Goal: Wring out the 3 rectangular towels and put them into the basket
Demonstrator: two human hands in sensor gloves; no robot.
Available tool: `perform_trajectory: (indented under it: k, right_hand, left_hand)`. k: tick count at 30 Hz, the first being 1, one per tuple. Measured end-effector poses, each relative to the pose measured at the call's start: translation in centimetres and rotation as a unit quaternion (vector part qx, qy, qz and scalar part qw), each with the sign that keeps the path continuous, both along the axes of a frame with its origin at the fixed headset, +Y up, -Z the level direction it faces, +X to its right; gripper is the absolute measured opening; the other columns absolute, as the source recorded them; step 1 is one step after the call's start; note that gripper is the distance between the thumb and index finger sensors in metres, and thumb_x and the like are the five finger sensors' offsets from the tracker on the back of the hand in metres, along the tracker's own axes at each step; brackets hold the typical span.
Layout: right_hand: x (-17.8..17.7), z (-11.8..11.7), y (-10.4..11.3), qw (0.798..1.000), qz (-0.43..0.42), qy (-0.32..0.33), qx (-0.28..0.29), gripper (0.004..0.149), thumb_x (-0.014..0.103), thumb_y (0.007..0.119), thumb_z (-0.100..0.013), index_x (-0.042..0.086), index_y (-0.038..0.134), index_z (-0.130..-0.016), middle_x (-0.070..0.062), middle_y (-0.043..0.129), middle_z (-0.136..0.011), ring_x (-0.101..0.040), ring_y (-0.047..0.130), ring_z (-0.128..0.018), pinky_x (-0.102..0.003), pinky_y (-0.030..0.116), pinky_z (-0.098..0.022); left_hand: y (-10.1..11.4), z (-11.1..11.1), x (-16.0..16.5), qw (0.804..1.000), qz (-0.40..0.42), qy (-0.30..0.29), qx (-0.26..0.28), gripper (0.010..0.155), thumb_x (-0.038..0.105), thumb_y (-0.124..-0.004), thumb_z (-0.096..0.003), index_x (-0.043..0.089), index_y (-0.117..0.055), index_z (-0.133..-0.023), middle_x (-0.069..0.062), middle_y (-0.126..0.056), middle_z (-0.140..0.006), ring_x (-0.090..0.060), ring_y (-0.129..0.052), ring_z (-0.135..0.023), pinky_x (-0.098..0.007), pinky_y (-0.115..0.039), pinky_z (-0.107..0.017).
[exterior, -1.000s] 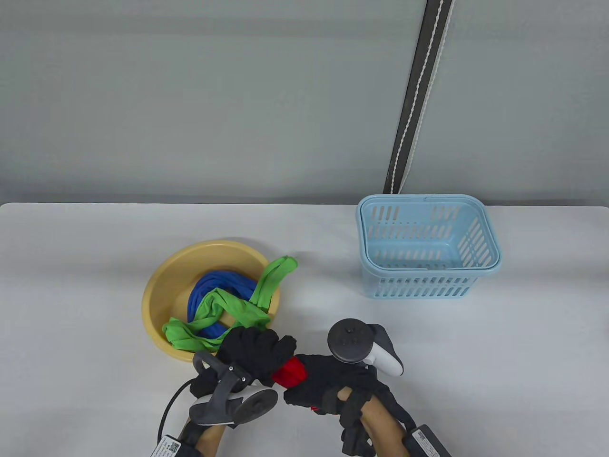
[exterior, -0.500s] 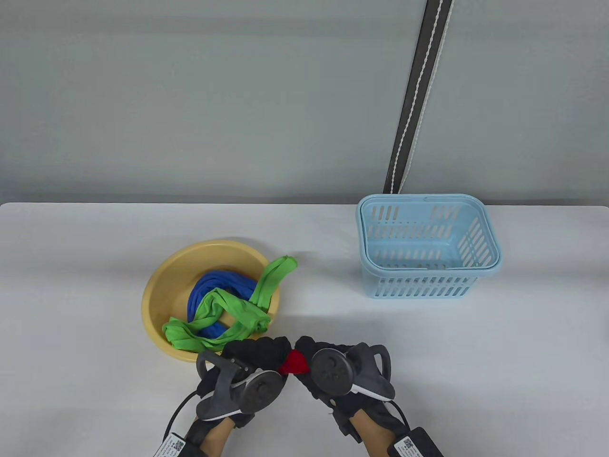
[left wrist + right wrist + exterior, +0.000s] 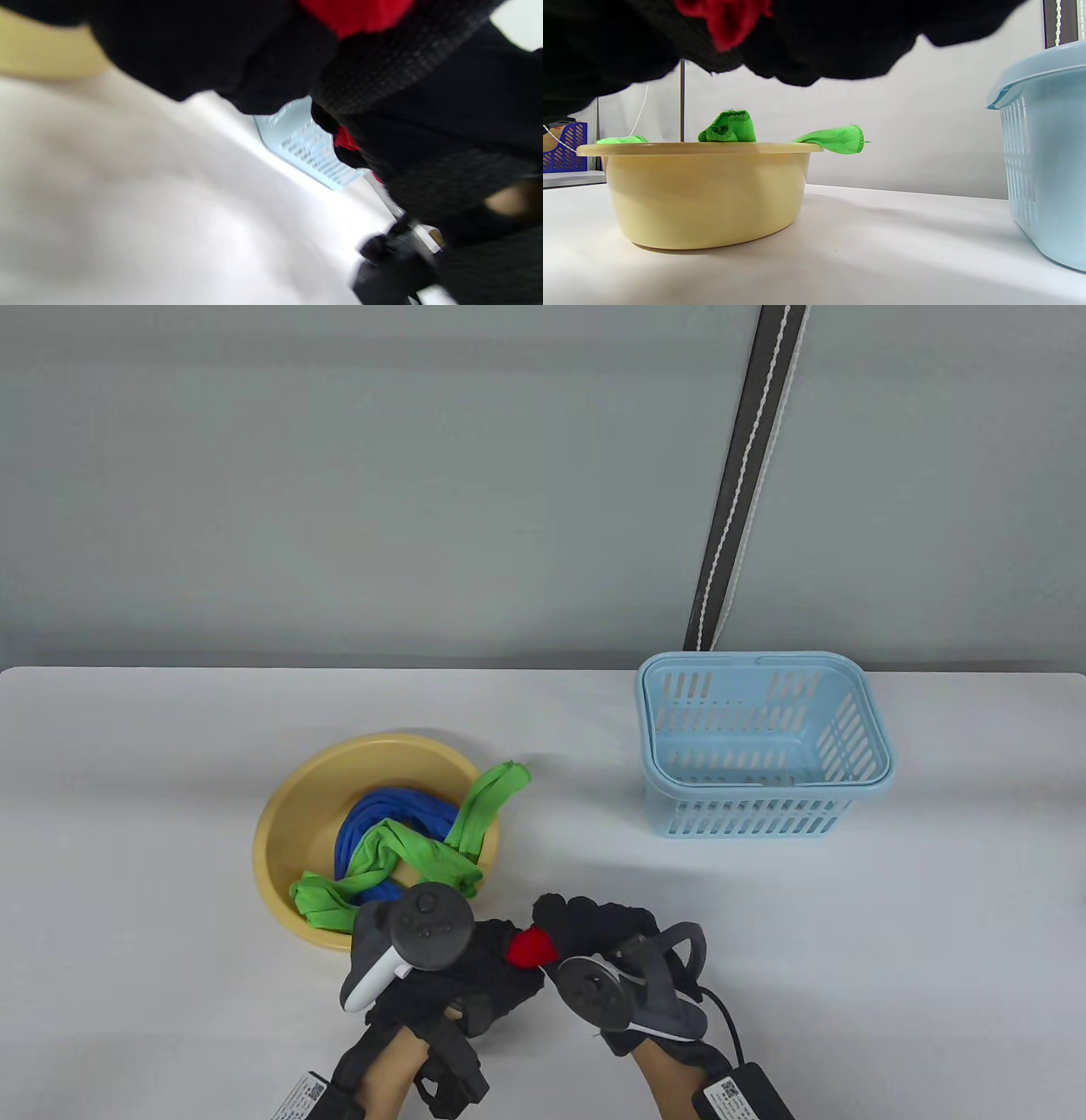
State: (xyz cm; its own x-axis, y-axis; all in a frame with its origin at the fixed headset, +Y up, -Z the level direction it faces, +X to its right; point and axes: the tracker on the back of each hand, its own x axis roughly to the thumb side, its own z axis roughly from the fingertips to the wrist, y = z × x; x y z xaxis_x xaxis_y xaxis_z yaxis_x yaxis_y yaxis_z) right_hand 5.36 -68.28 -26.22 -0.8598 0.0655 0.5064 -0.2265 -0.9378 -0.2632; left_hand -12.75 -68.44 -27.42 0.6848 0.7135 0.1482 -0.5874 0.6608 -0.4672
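Note:
Both gloved hands grip a bunched red towel [image 3: 531,948] [image 3: 356,15] [image 3: 725,19] just above the table's front, in front of the yellow basin [image 3: 293,814] [image 3: 704,195]. My left hand [image 3: 475,976] holds its left end, my right hand [image 3: 594,929] its right end, and only a small red knot shows between them. A green towel [image 3: 416,857] [image 3: 729,127] and a blue towel [image 3: 386,814] lie tangled in the basin; one green end hangs over the rim. The light blue basket [image 3: 764,746] [image 3: 1048,161] [image 3: 309,148] stands at the back right with nothing in it.
The white table [image 3: 127,814] runs up to a grey wall. A dark vertical strip with a white cord [image 3: 742,475] hangs behind the basket. In the right wrist view a blue crate [image 3: 562,148] sits far off to the left.
The hands have twisted against each other on the red towel: the left tracker has rolled from facing down to facing up, the right tracker from up to down and forward.

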Motion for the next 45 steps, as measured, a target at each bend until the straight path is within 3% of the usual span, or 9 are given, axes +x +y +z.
perform_trajectory:
  k: [4, 8, 11, 20, 26, 31, 41, 45]
  right_hand:
    - [0.2, 0.1, 0.2, 1.0, -0.012, 0.0, 0.015, 0.038, 0.046, 0.082, -0.055, 0.017, 0.078, -0.08, -0.005, 0.095, -0.047, -0.018, 0.095, -0.019, -0.042, 0.084, -0.019]
    - [0.4, 0.1, 0.5, 0.999, -0.029, 0.003, 0.028, 0.038, 0.046, 0.08, -0.056, 0.017, 0.077, -0.08, -0.005, 0.095, -0.047, -0.018, 0.095, -0.019, -0.043, 0.084, -0.019]
    - [0.5, 0.1, 0.6, 0.998, -0.036, 0.002, 0.042, 0.039, 0.047, 0.078, -0.056, 0.017, 0.076, -0.08, -0.005, 0.095, -0.047, -0.018, 0.095, -0.019, -0.043, 0.084, -0.019]
    - [0.8, 0.2, 1.0, 0.993, -0.055, 0.009, 0.1, 0.041, 0.048, 0.074, -0.057, 0.016, 0.072, -0.081, -0.004, 0.094, -0.048, -0.017, 0.095, -0.019, -0.042, 0.084, -0.018]
    - [0.8, 0.0, 0.9, 0.991, -0.055, 0.014, 0.12, 0.042, 0.049, 0.071, -0.057, 0.016, 0.07, -0.083, -0.004, 0.093, -0.049, -0.017, 0.095, -0.02, -0.041, 0.085, -0.018]
    - [0.8, 0.0, 1.2, 0.989, -0.055, 0.013, 0.135, 0.042, 0.049, 0.069, -0.058, 0.015, 0.068, -0.084, -0.004, 0.092, -0.05, -0.017, 0.095, -0.021, -0.041, 0.084, -0.019]
    - [0.8, 0.1, 1.7, 0.984, -0.071, 0.029, 0.163, 0.043, 0.049, 0.066, -0.06, 0.015, 0.063, -0.087, -0.004, 0.09, -0.055, -0.017, 0.094, -0.026, -0.042, 0.084, -0.023]
    - [0.8, 0.0, 1.6, 0.985, -0.069, 0.025, 0.157, 0.043, 0.049, 0.067, -0.059, 0.016, 0.064, -0.087, -0.005, 0.091, -0.056, -0.019, 0.095, -0.027, -0.043, 0.083, -0.025]
  left_hand:
    - [-0.5, -0.5, 0.0, 0.997, 0.06, -0.019, -0.055, 0.044, 0.052, -0.09, -0.0503, 0.012, -0.093, -0.067, 0.002, -0.106, -0.032, -0.018, -0.1, -0.005, -0.039, -0.09, -0.006]
    - [-1.4, -0.9, 0.0, 0.981, 0.14, -0.045, -0.127, 0.043, 0.052, -0.088, -0.0522, 0.012, -0.093, -0.067, 0.003, -0.105, -0.031, -0.018, -0.1, -0.005, -0.039, -0.089, -0.005]
    - [-2.1, -1.3, 0.2, 0.963, 0.198, -0.063, -0.172, 0.042, 0.053, -0.087, -0.0532, 0.013, -0.092, -0.065, 0.003, -0.105, -0.03, -0.018, -0.099, -0.004, -0.039, -0.089, -0.005]
    - [-3.8, -1.5, 1.6, 0.88, 0.355, -0.128, -0.288, 0.038, 0.052, -0.083, -0.0562, 0.016, -0.092, -0.063, 0.004, -0.103, -0.028, -0.018, -0.098, -0.004, -0.039, -0.088, -0.005]
    - [-4.8, -1.3, 2.4, 0.837, 0.414, -0.146, -0.327, 0.038, 0.052, -0.081, -0.0574, 0.016, -0.091, -0.062, 0.005, -0.102, -0.028, -0.018, -0.097, -0.004, -0.039, -0.088, -0.005]
    - [-5.1, -0.9, 3.3, 0.789, 0.475, -0.159, -0.356, 0.038, 0.052, -0.08, -0.0581, 0.016, -0.09, -0.063, 0.005, -0.101, -0.029, -0.018, -0.096, -0.005, -0.039, -0.088, -0.006]
    - [-4.8, 0.0, 4.6, 0.729, 0.541, -0.184, -0.378, 0.037, 0.052, -0.079, -0.0587, 0.017, -0.089, -0.062, 0.006, -0.1, -0.028, -0.017, -0.095, -0.005, -0.039, -0.087, -0.006]
    - [-4.9, -0.1, 4.3, 0.743, 0.528, -0.176, -0.371, 0.037, 0.053, -0.078, -0.0589, 0.017, -0.089, -0.063, 0.006, -0.1, -0.029, -0.017, -0.095, -0.006, -0.039, -0.087, -0.007]
